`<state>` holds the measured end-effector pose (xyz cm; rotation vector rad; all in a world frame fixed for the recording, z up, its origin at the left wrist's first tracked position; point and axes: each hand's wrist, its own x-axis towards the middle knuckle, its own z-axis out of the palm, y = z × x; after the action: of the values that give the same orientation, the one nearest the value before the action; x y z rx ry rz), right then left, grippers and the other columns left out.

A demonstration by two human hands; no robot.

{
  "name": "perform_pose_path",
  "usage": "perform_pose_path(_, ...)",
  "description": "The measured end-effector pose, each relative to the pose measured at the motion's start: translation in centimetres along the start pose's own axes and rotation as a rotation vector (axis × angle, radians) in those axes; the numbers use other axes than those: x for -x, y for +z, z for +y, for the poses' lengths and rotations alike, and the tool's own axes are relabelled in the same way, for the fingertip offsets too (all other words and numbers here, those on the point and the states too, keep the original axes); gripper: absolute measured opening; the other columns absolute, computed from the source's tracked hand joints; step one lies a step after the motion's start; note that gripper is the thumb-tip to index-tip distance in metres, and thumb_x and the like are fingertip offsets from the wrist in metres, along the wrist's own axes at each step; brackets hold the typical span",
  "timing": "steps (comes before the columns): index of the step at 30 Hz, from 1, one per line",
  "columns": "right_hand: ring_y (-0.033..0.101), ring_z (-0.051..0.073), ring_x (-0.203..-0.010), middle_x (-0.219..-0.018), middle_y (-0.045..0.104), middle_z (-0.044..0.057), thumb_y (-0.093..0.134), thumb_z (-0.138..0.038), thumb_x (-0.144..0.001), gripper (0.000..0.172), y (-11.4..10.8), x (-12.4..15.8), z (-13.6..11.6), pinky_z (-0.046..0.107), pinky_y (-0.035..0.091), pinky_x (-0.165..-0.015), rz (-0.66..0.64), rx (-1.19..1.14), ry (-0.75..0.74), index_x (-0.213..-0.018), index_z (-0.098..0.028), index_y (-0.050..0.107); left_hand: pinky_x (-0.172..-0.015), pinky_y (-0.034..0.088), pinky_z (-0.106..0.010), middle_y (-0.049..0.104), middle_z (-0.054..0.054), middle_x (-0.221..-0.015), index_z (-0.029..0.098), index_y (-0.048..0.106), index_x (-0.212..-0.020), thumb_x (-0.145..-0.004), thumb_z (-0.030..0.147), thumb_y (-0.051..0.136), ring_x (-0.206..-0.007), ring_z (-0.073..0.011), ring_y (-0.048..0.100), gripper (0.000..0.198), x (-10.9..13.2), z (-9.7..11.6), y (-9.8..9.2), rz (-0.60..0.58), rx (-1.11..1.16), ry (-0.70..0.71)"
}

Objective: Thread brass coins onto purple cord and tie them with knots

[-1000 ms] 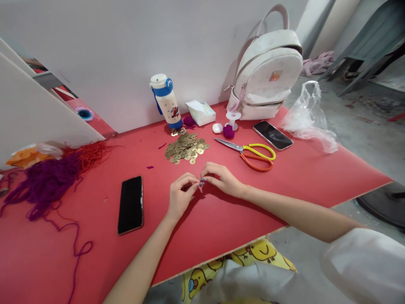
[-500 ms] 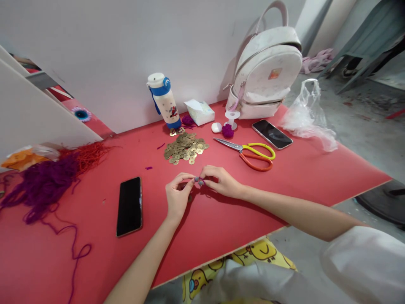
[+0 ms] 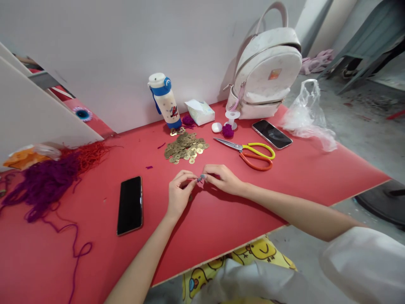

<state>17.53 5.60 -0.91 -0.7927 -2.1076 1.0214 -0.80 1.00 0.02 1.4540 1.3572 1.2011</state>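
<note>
My left hand (image 3: 179, 195) and my right hand (image 3: 222, 178) meet fingertip to fingertip over the red table (image 3: 284, 181), just in front of a heap of brass coins (image 3: 185, 148). Both pinch a small purple-grey piece (image 3: 200, 177) between them, too small to name. A dark bit, possibly a coin, shows under my left fingers. A black phone (image 3: 130, 204) lies left of my left hand. Yellow and orange scissors (image 3: 253, 154) lie behind my right hand.
Purple yarn (image 3: 44, 182) and red threads (image 3: 91, 153) are piled at the left. Along the wall stand a bottle (image 3: 164, 100), a tissue pack (image 3: 200, 111), a white spool (image 3: 232, 118) and a white backpack (image 3: 268, 71). A second phone (image 3: 272, 134) and a plastic bag (image 3: 308, 116) lie at the right.
The fingertips of both hands shifted slightly while keeping the small piece pinched; the hands stay in the same spot. Nothing else on the table moved.
</note>
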Motion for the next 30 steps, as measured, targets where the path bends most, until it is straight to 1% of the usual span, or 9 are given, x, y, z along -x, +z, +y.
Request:
perform_pose_path(4,0.052,0.013,-0.067,-0.073,0.057,0.001,0.043,-0.028,-0.098,0.028,0.0,-0.2,0.2,0.025,0.042,-0.067,0.041,-0.063,-0.037,-0.075,-0.018,0.055,-0.043,0.045,-0.019,0.066,-0.005,-0.099,0.018,0.073,-0.07,-0.078,0.029,0.07,-0.053,-0.0068,0.054,0.014,0.1,0.2,0.0,-0.038,0.047,-0.025)
perform_pose_path(8,0.056,0.014,-0.07,-0.076,0.061,0.002,0.045,-0.026,-0.098,0.024,0.4,-0.1,0.2,0.025,0.045,-0.069,0.08,-0.113,-0.039,-0.079,-0.018,0.057,-0.034,0.034,-0.021,0.064,-0.011,-0.125,0.018,0.075,-0.071,-0.074,0.037,0.075,-0.039,0.0011,0.034,0.02,0.3,0.0,0.4,-0.095,0.245,-0.122)
perform_pose_path(11,0.06,0.015,-0.074,-0.082,0.066,0.004,0.044,-0.027,-0.099,0.023,0.9,0.2,0.1,0.026,0.046,-0.07,0.027,-0.038,-0.067,-0.084,-0.019,0.06,-0.032,0.029,-0.021,0.068,-0.014,-0.123,0.016,0.074,-0.069,-0.069,0.042,0.079,-0.037,0.0025,0.027,0.026,0.5,-0.2,0.8,-0.033,0.395,-0.196)
perform_pose_path(14,0.062,0.017,-0.077,-0.089,0.07,0.007,0.044,-0.027,-0.099,0.022,1.4,0.6,0.0,0.026,0.044,-0.069,-0.047,0.143,-0.163,-0.092,-0.019,0.063,-0.034,0.032,-0.021,0.076,-0.012,-0.096,0.015,0.074,-0.068,-0.065,0.041,0.081,-0.037,-0.001,0.035,0.027,0.7,-0.2,1.2,0.087,0.401,-0.236)
perform_pose_path(17,0.061,0.017,-0.073,-0.087,0.07,0.007,0.045,-0.026,-0.099,0.021,1.6,1.0,-0.1,0.027,0.041,-0.064,-0.054,0.296,-0.246,-0.092,-0.019,0.063,-0.04,0.04,-0.021,0.076,-0.007,-0.077,0.016,0.076,-0.073,-0.069,0.036,0.078,-0.046,-0.009,0.053,0.02,0.9,-0.2,1.3,0.169,0.263,-0.204)
perform_pose_path(19,0.06,0.017,-0.07,-0.083,0.069,0.007,0.045,-0.026,-0.099,0.021,1.5,1.1,-0.1,0.027,0.04,-0.063,-0.039,0.375,-0.274,-0.091,-0.019,0.063,-0.048,0.048,-0.023,0.076,-0.007,-0.078,0.017,0.076,-0.075,-0.073,0.031,0.074,-0.059,-0.0145,0.064,0.014,1.0,-0.2,1.3,0.193,0.136,-0.144)
perform_pose_path(22,0.059,0.017,-0.072,-0.083,0.067,0.007,0.043,-0.025,-0.099,0.022,1.0,1.0,-0.2,0.027,0.039,-0.064,-0.009,0.438,-0.303,-0.092,-0.02,0.063,-0.06,0.054,-0.026,0.075,-0.006,-0.08,0.018,0.076,-0.075,-0.076,0.027,0.071,-0.071,-0.0183,0.069,0.011,1.0,-0.4,1.2,0.182,0.012,-0.077)
perform_pose_path(25,0.058,0.017,-0.076,-0.086,0.065,0.007,0.043,-0.024,-0.099,0.022,0.6,0.8,-0.3,0.027,0.037,-0.063,0.027,0.435,-0.276,-0.095,-0.02,0.064,-0.066,0.056,-0.027,0.074,-0.005,-0.078,0.017,0.075,-0.074,-0.076,0.026,0.071,-0.073,-0.0185,0.07,0.01,0.8,-0.6,1.2,0.136,-0.022,-0.078)
perform_pose_path(30,0.056,0.015,-0.075,-0.088,0.063,0.006,0.046,-0.026,-0.098,0.021,0.3,0.6,-0.4,0.025,0.038,-0.061,0.111,0.347,-0.139,-0.092,-0.021,0.065,-0.065,0.056,-0.026,0.075,-0.006,-0.082,0.017,0.075,-0.079,-0.077,0.029,0.071,-0.074,-0.0183,0.07,0.013,0.6,-0.7,1.2,0.119,-0.003,-0.093)
